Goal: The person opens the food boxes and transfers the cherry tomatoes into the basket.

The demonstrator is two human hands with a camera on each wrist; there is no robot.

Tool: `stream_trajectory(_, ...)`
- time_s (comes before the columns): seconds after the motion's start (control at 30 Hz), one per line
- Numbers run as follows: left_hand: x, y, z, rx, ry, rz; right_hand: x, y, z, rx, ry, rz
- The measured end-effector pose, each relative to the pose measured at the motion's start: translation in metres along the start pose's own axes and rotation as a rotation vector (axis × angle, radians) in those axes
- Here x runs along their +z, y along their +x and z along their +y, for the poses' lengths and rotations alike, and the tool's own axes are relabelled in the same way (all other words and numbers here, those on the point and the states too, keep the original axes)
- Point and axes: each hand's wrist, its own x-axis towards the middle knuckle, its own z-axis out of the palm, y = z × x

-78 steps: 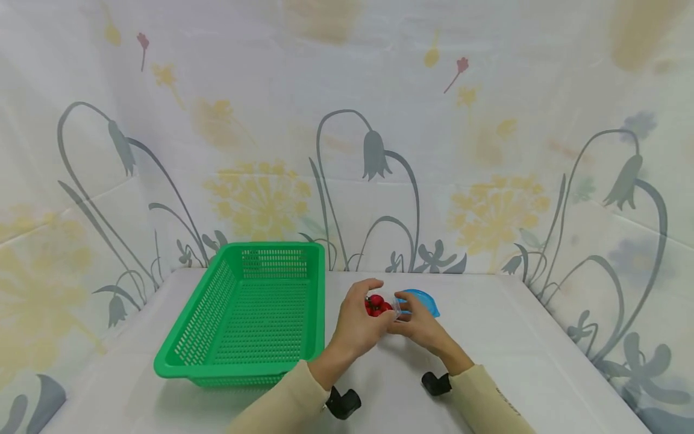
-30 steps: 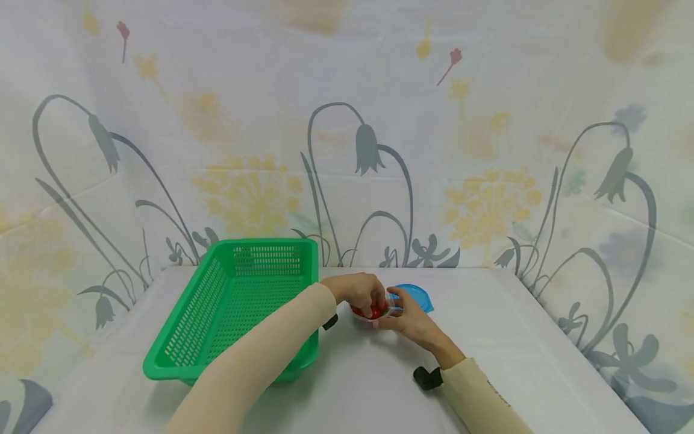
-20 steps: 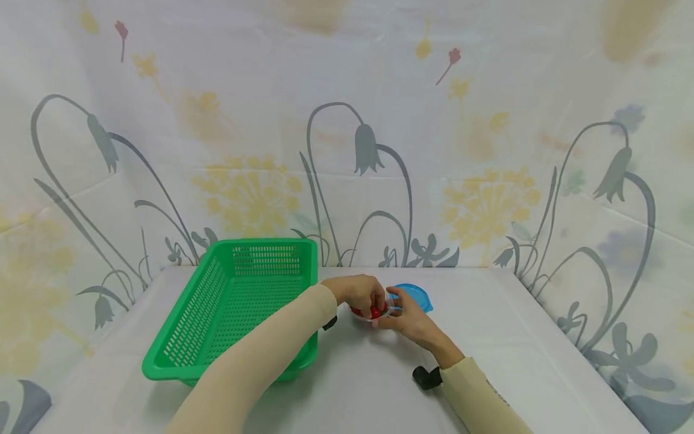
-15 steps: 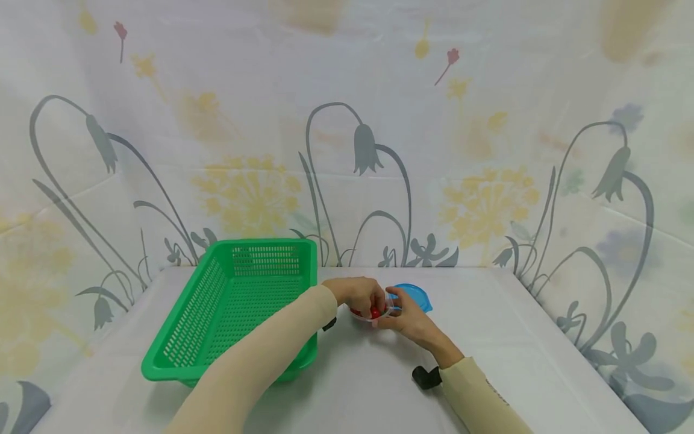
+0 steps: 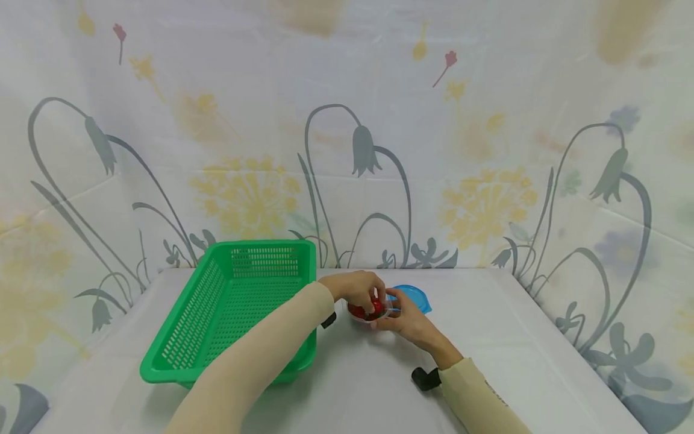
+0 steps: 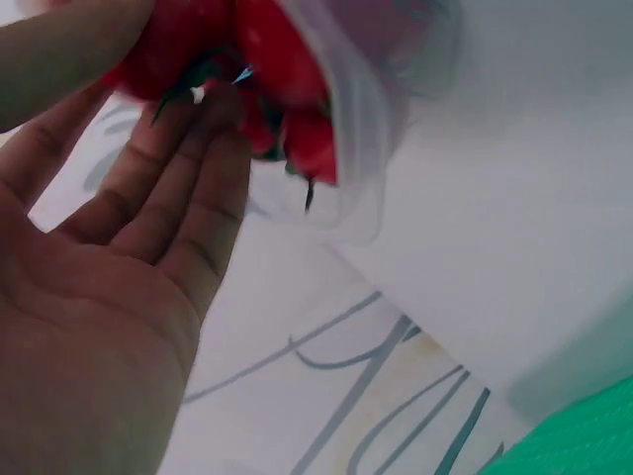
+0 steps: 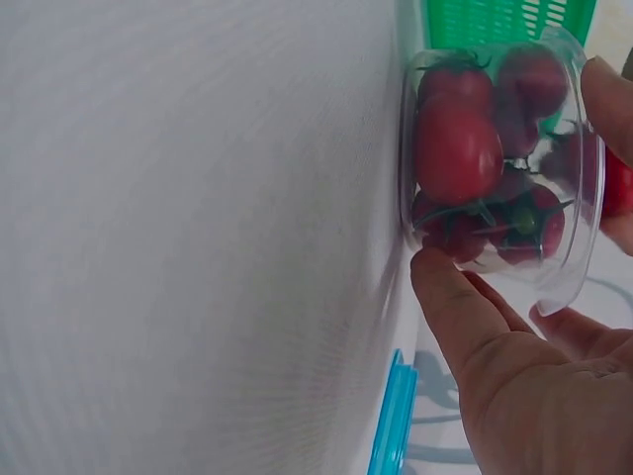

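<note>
A clear plastic container (image 7: pixel 435 233) with several cherry tomatoes (image 7: pixel 457 148), green stems on them, stands on the white table right of the green basket. My left hand (image 5: pixel 359 289) reaches over it from the left and pinches a cherry tomato (image 6: pixel 193 40) at its mouth, thumb on one side and fingers on the other. On the container's right side, my right hand (image 5: pixel 408 319) grips the wall between thumb and fingers. In the left wrist view the upper part of the container runs out of the frame.
A green slotted basket (image 5: pixel 173 372) stands at the left, partly behind the left sleeve (image 5: pixel 255 355). Behind the right hand lies a blue lid (image 5: pixel 414 296). A flowered cloth (image 5: pixel 347 199) hangs along the table's back edge.
Both hands were at the container's sides earlier; the left has since moved over its mouth. In the last half second it has risen slightly with a cherry tomato. The right hand stays put.
</note>
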Motion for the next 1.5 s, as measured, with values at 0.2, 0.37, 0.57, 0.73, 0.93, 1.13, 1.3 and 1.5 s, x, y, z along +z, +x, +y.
stream_trajectory(0.2, -0.012, -0.009, -0.002, 0.044, -0.094, 0.067, 0.001, 0.001, 0.000, 0.009, -0.029, 0.004)
stream_trajectory(0.37, -0.024, -0.024, -0.004, 0.106, -0.150, 0.108, 0.001, 0.001, 0.001, 0.014, -0.032, -0.002)
stream_trajectory(0.57, -0.040, -0.050, -0.009, 0.142, -0.191, 0.167, 0.002, -0.001, 0.001, 0.020, -0.020, 0.006)
stream_trajectory(0.73, -0.050, -0.074, -0.024, 0.147, -0.225, 0.222, 0.002, -0.001, 0.002, 0.029, -0.024, 0.027)
stream_trajectory(0.93, -0.055, -0.095, -0.058, 0.115, -0.234, 0.291, 0.004, 0.000, 0.002, 0.021, -0.028, 0.031)
stream_trajectory(1.13, -0.053, -0.105, -0.092, 0.047, -0.257, 0.292, 0.004, -0.003, 0.003, 0.021, -0.032, 0.028)
stream_trajectory(1.3, -0.050, -0.108, -0.114, 0.005, -0.192, 0.277, 0.003, -0.004, 0.003, 0.017, -0.028, 0.029)
stream_trajectory(1.5, -0.045, -0.105, -0.135, -0.062, -0.114, 0.258, 0.004, -0.002, 0.002, 0.012, -0.016, 0.022)
